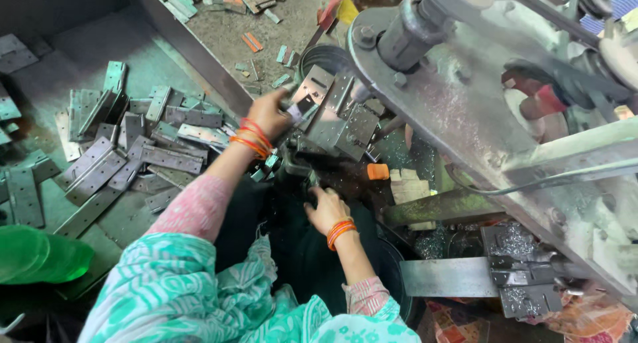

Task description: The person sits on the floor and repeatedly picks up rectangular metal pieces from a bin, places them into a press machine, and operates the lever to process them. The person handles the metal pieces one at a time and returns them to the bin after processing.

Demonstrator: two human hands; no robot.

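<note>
My left hand (269, 112), with orange bangles at the wrist, reaches forward and pinches a small perforated metal hinge plate (304, 106) at the edge of a stack of similar plates (345, 120) on the machine bed. My right hand (325, 209), also in orange bangles, lies lower down, its fingers curled on a dark part of the machine (312, 177); what is under the fingers is hidden. A heavy grey press machine (465, 104) with a large wheel looms over the right side.
Several long perforated metal strips (133, 153) lie heaped in a grey tray on the left. A green plastic object (40, 253) sits at the lower left. An orange knob (377, 171) and wooden blocks (409, 187) sit beside the machine. Scrap pieces (252, 44) litter the floor beyond.
</note>
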